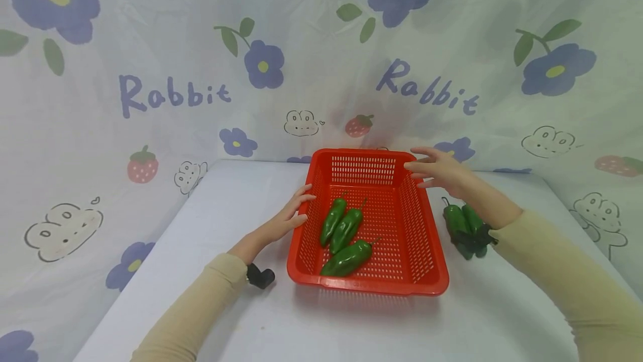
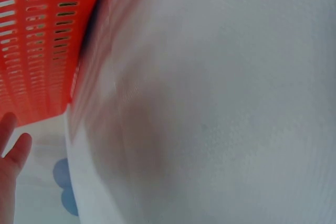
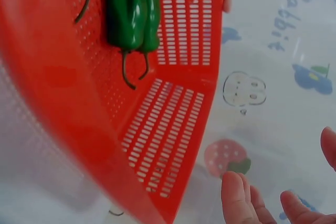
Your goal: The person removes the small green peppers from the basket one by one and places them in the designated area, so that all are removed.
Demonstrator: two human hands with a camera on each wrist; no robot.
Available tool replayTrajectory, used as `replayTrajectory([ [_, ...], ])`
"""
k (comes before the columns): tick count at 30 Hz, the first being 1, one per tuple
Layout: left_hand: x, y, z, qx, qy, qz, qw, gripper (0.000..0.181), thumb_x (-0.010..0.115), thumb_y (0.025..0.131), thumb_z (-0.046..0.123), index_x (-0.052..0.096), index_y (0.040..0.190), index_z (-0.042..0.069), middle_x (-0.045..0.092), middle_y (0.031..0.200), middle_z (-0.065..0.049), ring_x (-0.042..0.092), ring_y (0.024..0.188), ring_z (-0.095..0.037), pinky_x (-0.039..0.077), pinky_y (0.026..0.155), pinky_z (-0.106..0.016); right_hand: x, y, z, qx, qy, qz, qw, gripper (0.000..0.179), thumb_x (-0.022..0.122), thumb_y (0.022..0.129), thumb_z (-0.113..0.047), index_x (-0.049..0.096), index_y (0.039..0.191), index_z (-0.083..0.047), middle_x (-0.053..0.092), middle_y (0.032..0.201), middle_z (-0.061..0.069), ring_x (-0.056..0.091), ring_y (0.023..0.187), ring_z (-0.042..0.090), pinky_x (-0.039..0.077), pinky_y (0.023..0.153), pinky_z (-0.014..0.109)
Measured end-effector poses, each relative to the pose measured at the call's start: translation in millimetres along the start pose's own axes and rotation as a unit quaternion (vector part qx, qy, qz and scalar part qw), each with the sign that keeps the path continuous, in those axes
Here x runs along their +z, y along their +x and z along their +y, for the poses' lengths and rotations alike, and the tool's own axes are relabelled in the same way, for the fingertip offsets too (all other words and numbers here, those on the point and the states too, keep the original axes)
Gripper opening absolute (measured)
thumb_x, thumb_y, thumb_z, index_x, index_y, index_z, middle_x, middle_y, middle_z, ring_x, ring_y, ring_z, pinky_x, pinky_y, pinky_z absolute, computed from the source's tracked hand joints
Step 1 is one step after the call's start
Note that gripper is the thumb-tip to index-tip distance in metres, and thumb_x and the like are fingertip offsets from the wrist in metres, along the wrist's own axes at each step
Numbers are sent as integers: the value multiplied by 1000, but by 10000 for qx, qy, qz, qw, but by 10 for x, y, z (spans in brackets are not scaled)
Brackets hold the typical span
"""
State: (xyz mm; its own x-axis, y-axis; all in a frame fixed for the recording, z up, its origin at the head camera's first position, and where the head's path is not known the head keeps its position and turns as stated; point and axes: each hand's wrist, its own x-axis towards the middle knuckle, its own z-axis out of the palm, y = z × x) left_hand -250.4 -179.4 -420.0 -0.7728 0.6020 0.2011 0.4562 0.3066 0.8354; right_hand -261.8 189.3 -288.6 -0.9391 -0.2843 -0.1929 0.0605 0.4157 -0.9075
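A red plastic basket [image 1: 372,285] with slotted walls stands on the white table. Three green peppers [image 1: 348,260] lie inside it, toward its left and near side. My left hand [image 1: 281,223] is at the basket's left rim, fingers spread and extended; the left wrist view shows its fingers [image 2: 19,150] beside the slotted wall. At the far right corner of the rim, my right hand [image 1: 442,172] has its fingers loosely extended and grips nothing. Its fingers [image 3: 237,198] appear apart from the basket in the right wrist view.
More green peppers [image 1: 455,218] lie on the table right of the basket, partly covered by the right wrist's black device [image 1: 484,235]. A patterned cloth [image 1: 301,94] hangs behind the table [image 1: 241,189].
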Motion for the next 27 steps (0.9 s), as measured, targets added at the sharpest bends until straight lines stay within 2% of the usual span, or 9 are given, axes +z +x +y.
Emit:
replayTrajectory([
  [5,-4,3,-22,165,-108,-15,9998,48,43,90,14,31,135,1,3,152,-10,-2,139,-34,28,102,-57,124,85,-52,-42,308,-195,9993,72,58,89,-25,16,145,-7,28,143,25,40,124,42,41,96,49],
  [10,-5,5,-37,206,-123,-36,9997,48,43,90,13,31,135,-1,2,152,-12,-2,139,-34,26,103,-59,274,165,-95,-64,507,-371,9980,69,57,90,-21,17,144,-6,30,140,25,39,123,43,41,96,50],
  [21,-8,8,-50,180,-145,-54,9997,48,43,90,13,30,135,0,2,152,-11,-3,139,-35,28,102,-57,678,376,-87,224,328,-667,9970,70,60,88,-21,20,144,-10,40,135,21,49,116,38,43,95,48],
  [27,-9,8,-41,159,-131,-39,9998,48,44,90,14,31,135,2,2,152,-11,-2,139,-34,28,102,-57,877,485,-40,407,271,-706,9963,71,63,86,-23,23,143,-11,41,135,18,48,118,38,42,95,48],
])
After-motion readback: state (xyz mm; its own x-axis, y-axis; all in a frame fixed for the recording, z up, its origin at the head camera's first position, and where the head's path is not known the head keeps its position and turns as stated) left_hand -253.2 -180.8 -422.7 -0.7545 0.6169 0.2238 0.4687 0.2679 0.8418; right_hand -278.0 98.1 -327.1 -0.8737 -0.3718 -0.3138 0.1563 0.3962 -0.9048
